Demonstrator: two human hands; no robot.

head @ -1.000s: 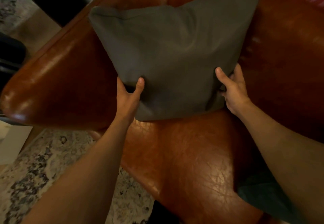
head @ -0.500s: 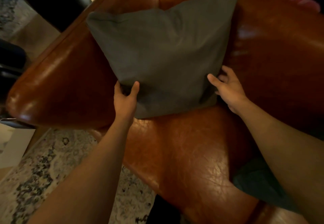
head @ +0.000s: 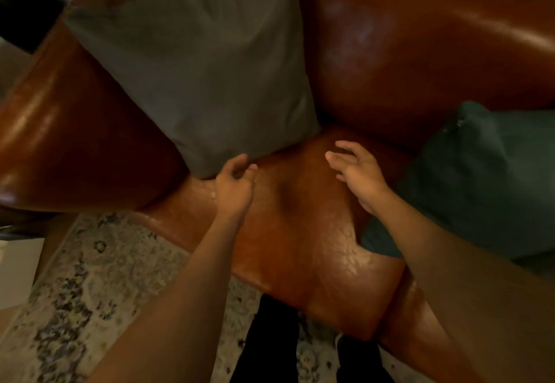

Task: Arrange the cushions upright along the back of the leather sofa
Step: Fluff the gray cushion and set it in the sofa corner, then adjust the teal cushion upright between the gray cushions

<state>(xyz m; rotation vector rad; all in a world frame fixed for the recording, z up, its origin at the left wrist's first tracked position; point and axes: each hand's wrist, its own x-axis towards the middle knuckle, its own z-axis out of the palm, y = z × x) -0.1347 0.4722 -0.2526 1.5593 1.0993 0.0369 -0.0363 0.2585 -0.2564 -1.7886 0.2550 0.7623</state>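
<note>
1. Now, the grey cushion [head: 198,73] stands on its lower edge in the sofa's corner, leaning into the backrest [head: 420,40] and the armrest [head: 60,130]; its bottom corner sits right at my left hand's fingertips [head: 250,167].

2. My left hand [head: 232,186] is loosely curled with nothing in its grasp, thumb and fingers just brushing or barely clear of the cushion's lower hem; I cannot tell which.

3. My right hand [head: 359,172] is spread wide, fingers splayed and empty, hovering over the bare leather seat [head: 288,232] with a clear gap between its fingertips and the grey cushion's right corner.

4. I judge the grey cushion as placed. It looks upright enough, though it tilts toward the armrest side, so a light nudge from the left fingertips along the hem could square it.

5. The teal cushion [head: 480,178] lies beyond the heel of my right hand, slumped on the seat, its top propped against the backrest, not upright.

6. To do the next step well, I would sweep the right hand outward, catch the teal cushion by its near edge, bring the left hand across to the opposite edge, lift and stand it on its hem.

7. I would seat it beside the grey one, pressing its back flat into the leather so it does not slide down the slick surface.
</note>
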